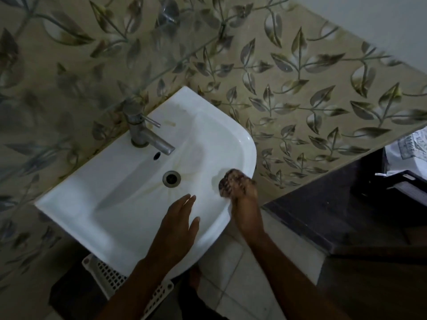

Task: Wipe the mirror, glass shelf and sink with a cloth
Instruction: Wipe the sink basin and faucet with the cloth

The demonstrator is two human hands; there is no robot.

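Observation:
A white wall-mounted sink (111, 204) fills the middle of the head view, with a steel tap (144, 132) at its back and a round drain (171, 178) in the bowl. My right hand (246, 209) grips a dark patterned cloth (231, 182) and presses it on the sink's right rim. My left hand (179, 224) lies flat on the front rim, fingers apart and holding nothing. Brownish stains streak the bowl around the drain. Neither a mirror nor a glass shelf is in view.
Leaf-patterned tiles (300, 88) cover the wall behind the sink. A dark counter (335, 211) stands at the right with a black tray (397, 185) and a white bag (411, 148) on it. A white perforated basket (111, 276) sits under the sink on the tiled floor.

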